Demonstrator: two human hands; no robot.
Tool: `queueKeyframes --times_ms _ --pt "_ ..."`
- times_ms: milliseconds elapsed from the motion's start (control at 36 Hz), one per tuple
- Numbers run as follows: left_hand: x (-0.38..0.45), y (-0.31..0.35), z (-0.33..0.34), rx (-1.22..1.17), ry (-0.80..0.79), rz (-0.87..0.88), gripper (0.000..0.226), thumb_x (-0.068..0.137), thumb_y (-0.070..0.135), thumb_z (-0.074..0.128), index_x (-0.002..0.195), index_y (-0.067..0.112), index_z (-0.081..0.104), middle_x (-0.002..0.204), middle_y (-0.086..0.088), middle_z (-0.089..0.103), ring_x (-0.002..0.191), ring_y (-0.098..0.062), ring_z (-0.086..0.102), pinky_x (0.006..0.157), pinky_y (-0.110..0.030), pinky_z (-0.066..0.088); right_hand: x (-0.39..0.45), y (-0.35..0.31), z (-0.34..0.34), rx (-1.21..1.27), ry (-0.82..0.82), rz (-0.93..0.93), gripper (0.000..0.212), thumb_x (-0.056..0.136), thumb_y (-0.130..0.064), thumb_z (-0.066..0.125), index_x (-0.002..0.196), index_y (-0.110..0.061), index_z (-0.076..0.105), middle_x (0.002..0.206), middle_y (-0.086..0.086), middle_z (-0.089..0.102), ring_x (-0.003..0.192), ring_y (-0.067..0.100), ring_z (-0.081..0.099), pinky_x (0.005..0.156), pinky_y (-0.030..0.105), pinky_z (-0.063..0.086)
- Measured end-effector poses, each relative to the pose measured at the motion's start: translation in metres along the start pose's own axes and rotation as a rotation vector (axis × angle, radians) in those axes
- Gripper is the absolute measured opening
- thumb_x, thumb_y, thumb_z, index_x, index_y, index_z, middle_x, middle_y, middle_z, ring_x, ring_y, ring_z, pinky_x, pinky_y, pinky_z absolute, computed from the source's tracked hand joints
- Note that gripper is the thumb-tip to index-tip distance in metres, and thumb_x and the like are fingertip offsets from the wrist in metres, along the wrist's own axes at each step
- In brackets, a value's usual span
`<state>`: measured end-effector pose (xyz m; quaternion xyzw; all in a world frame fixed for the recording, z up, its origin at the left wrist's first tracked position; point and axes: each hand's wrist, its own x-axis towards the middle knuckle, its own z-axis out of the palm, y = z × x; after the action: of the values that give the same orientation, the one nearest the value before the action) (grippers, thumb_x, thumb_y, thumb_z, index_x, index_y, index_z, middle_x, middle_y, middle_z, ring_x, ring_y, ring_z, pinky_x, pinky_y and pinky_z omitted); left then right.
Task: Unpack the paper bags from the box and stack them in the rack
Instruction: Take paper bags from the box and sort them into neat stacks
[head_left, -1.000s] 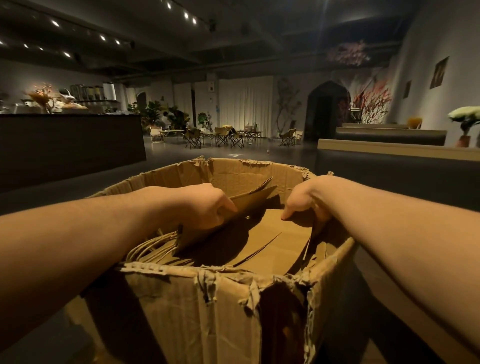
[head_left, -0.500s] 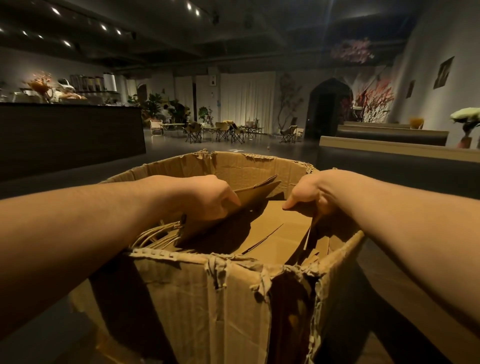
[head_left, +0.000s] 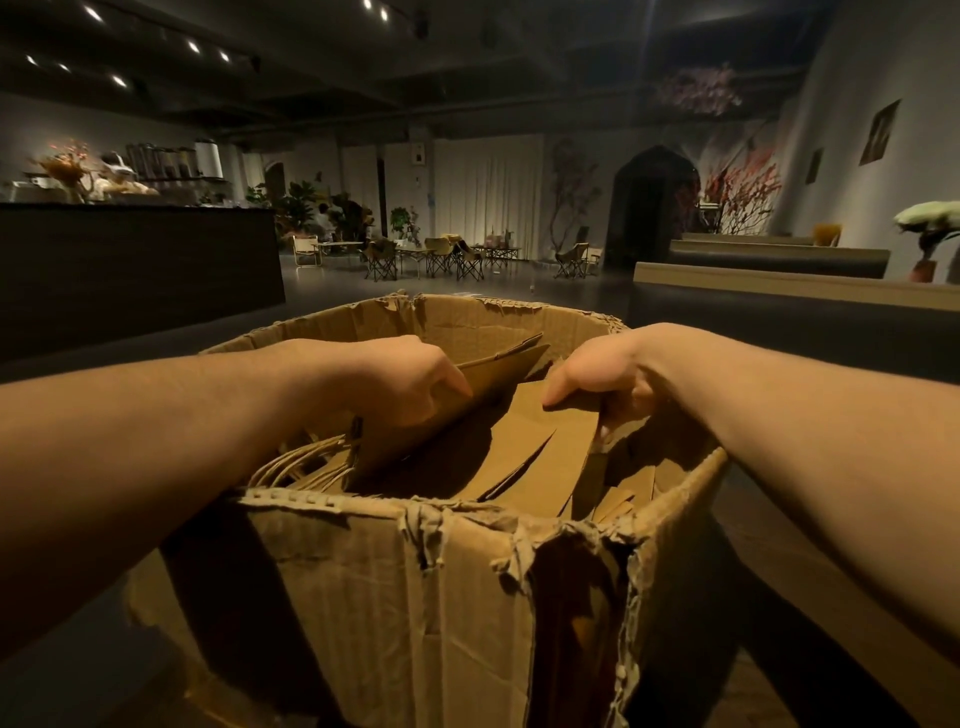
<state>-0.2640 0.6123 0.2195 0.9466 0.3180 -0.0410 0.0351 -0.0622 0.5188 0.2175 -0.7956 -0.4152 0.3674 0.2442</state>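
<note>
Standing nearest, a torn cardboard box (head_left: 395, 597) fills the lower middle of the view, its top open and its rim ragged. Both forearms reach over that rim into it. Inside lie flat brown paper bags (head_left: 540, 447), stacked and leaning, with their twisted paper handles (head_left: 301, 460) bunched at the left side. The left hand (head_left: 400, 379) has its fingers curled round the upper edge of a tilted bag, thumb on top, so it holds that bag. The right hand (head_left: 597, 374) grips the right edge of another flat bag, thumb pressed on its face and fingers tucked behind it. Beyond the box stretches a dark floor. At far left stands a long dark counter (head_left: 135, 270); folding chairs (head_left: 441, 260) cluster by pale curtains at the back. No rack shows.
</note>
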Motion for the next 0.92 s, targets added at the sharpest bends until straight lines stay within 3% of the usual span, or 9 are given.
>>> queueKeyframes --times_ms 278,333,389,472,556,639,750,833,917 --pt "-0.009 0.012 -0.012 0.021 0.058 -0.019 0.054 0.102 0.006 0.043 0.151 0.028 0.042 0.149 -0.004 0.051 0.116 -0.015 0.059 0.092 -0.024 0.047 -0.006 -0.006 -0.013 0.360 0.309 -0.147 0.008 0.094 -0.002 0.058 0.097 -0.005 0.065 0.090 0.010 0.066 0.069 0.019 0.067 0.041 0.020 0.051" --pt "-0.009 0.012 -0.016 -0.021 0.047 -0.027 0.044 0.106 0.017 0.040 0.148 0.027 0.046 0.146 -0.002 0.053 0.103 -0.010 0.059 0.095 -0.026 0.044 -0.005 -0.008 -0.015 0.480 0.319 -0.188 0.017 0.094 0.000 0.055 0.106 -0.004 0.067 0.098 0.012 0.068 0.078 0.022 0.071 0.053 0.027 0.059" --pt "-0.010 0.012 -0.021 -0.099 0.053 -0.034 0.045 0.105 0.043 0.039 0.144 0.023 0.051 0.142 -0.001 0.055 0.108 -0.013 0.059 0.103 -0.033 0.042 -0.005 -0.009 -0.018 0.614 0.234 -0.234 0.023 0.095 -0.004 0.057 0.115 -0.007 0.067 0.107 0.013 0.071 0.088 0.025 0.074 0.063 0.032 0.062" --pt "-0.016 0.016 -0.029 -0.349 0.043 -0.059 0.083 0.082 0.073 0.023 0.140 0.023 0.054 0.129 0.008 0.056 0.118 -0.014 0.052 0.113 -0.042 0.033 -0.008 -0.009 -0.016 0.625 -0.063 -0.253 0.038 0.097 -0.024 0.062 0.131 -0.008 0.059 0.105 0.015 0.074 0.085 0.023 0.073 0.067 0.035 0.064" --pt "-0.018 0.022 -0.032 -0.444 -0.005 0.003 0.088 0.078 0.072 0.019 0.149 0.027 0.042 0.149 0.005 0.049 0.136 -0.015 0.044 0.120 -0.044 0.021 -0.010 -0.009 -0.007 0.433 -0.338 -0.291 0.047 0.099 -0.037 0.057 0.142 -0.021 0.047 0.127 0.017 0.068 0.115 0.026 0.066 0.090 0.050 0.058" --pt "-0.013 0.024 -0.030 -0.404 -0.039 -0.115 0.091 0.073 0.074 0.034 0.147 0.021 0.045 0.157 -0.003 0.041 0.142 -0.022 0.040 0.119 -0.043 0.025 -0.016 -0.012 0.000 0.331 -0.390 -0.319 0.045 0.096 -0.035 0.058 0.139 -0.028 0.045 0.125 0.010 0.068 0.114 0.024 0.063 0.103 0.058 0.048" --pt "0.001 0.025 -0.028 -0.358 0.032 -0.275 0.032 0.089 0.056 0.062 0.097 0.025 0.064 0.108 0.000 0.063 0.091 -0.012 0.059 0.081 -0.029 0.045 -0.012 -0.014 0.003 0.283 -0.449 -0.374 0.057 0.101 -0.029 0.053 0.155 -0.029 0.033 0.146 0.005 0.054 0.129 0.023 0.056 0.114 0.063 0.029" --pt "0.009 0.021 -0.029 -0.370 0.044 -0.344 0.017 0.092 0.030 0.066 0.095 0.013 0.068 0.098 -0.006 0.064 0.082 -0.016 0.059 0.072 -0.025 0.046 -0.013 -0.016 0.003 0.262 -0.471 -0.440 0.070 0.094 -0.026 0.061 0.156 -0.028 0.030 0.152 -0.004 0.046 0.132 0.017 0.054 0.118 0.065 0.020" --pt "0.009 0.019 -0.030 -0.420 0.087 -0.387 0.012 0.090 0.020 0.067 0.097 0.010 0.068 0.104 -0.012 0.068 0.083 -0.017 0.061 0.074 -0.028 0.049 -0.019 -0.019 0.002 0.233 -0.435 -0.507 0.074 0.087 -0.026 0.063 0.155 -0.025 0.034 0.153 -0.005 0.045 0.129 0.012 0.055 0.114 0.059 0.030"
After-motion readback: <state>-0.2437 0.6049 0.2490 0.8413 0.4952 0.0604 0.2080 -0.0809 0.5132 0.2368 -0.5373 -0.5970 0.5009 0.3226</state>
